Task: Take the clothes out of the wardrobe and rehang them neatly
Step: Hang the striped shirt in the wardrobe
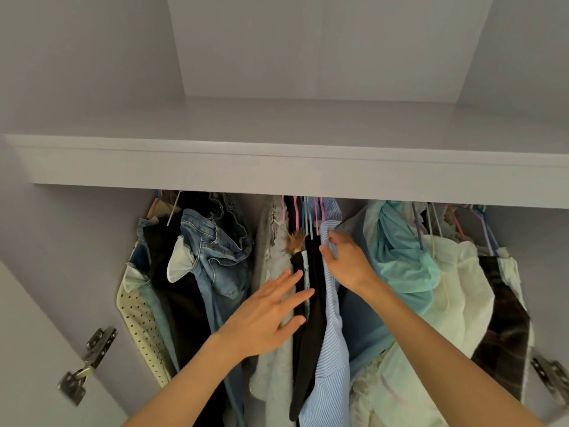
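A pale lilac-grey wardrobe interior fills the view. A white shelf runs across the full width, its thick front edge catching soft, even light. Above it, the upper compartment recedes to a plain back panel between two slanted side walls. Below the shelf, the left side wall is smooth and bare. A metal door hinge sits at lower left, and another hinge at lower right.
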A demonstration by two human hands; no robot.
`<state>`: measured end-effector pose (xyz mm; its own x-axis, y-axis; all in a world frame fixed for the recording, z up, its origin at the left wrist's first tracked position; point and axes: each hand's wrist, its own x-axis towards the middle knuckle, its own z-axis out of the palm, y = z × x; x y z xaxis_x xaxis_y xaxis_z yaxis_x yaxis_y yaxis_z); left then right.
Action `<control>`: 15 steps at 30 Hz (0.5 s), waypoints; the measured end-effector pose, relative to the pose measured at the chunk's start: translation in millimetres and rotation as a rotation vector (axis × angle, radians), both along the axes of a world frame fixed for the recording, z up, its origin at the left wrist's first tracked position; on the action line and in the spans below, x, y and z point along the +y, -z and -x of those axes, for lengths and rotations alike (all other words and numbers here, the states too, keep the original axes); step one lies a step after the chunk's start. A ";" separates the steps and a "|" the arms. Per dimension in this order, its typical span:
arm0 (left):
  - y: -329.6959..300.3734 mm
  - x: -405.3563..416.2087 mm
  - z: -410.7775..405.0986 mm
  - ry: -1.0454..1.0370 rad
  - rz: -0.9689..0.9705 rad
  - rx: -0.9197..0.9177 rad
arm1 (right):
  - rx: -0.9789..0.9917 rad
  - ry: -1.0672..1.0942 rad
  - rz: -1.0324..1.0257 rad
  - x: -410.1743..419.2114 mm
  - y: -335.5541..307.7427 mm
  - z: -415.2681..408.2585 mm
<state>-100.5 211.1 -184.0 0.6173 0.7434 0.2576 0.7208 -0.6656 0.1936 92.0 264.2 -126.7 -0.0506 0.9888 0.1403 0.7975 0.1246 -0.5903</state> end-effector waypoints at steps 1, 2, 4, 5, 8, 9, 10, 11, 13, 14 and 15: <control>-6.6 2.2 4.2 -0.014 -0.025 0.048 | -0.043 -0.014 -0.028 -5.2 -3.8 -3.6; -13.2 3.0 8.3 -0.042 -0.043 0.072 | -0.089 -0.028 -0.059 -9.3 -5.7 -6.7; -22.5 -0.1 17.2 -0.134 -0.067 0.071 | -0.164 -0.067 -0.144 -17.6 -10.0 -8.0; -24.6 -4.7 21.9 -0.180 -0.089 0.056 | -0.184 -0.102 -0.205 -21.8 -11.4 -6.3; -18.0 -27.7 39.1 -0.309 -0.159 0.028 | -0.227 -0.266 -0.351 -33.2 -6.1 4.2; -12.5 -38.3 45.1 -0.353 -0.168 0.036 | -0.236 -0.322 -0.356 -38.5 -1.1 9.1; -6.5 -50.7 50.5 -0.404 -0.158 0.041 | -0.251 -0.377 -0.348 -45.2 4.4 14.4; 0.0 -63.8 55.1 -0.463 -0.134 0.033 | -0.267 -0.428 -0.345 -52.3 10.8 19.4; 13.3 -94.8 61.9 -0.583 -0.085 -0.009 | -0.290 -0.517 -0.340 -66.7 24.7 27.6; 20.0 -113.5 63.7 -0.638 -0.068 -0.034 | -0.308 -0.567 -0.335 -74.1 31.3 32.0; 27.5 -133.5 64.6 -0.687 -0.049 -0.053 | -0.333 -0.621 -0.327 -82.1 36.6 36.7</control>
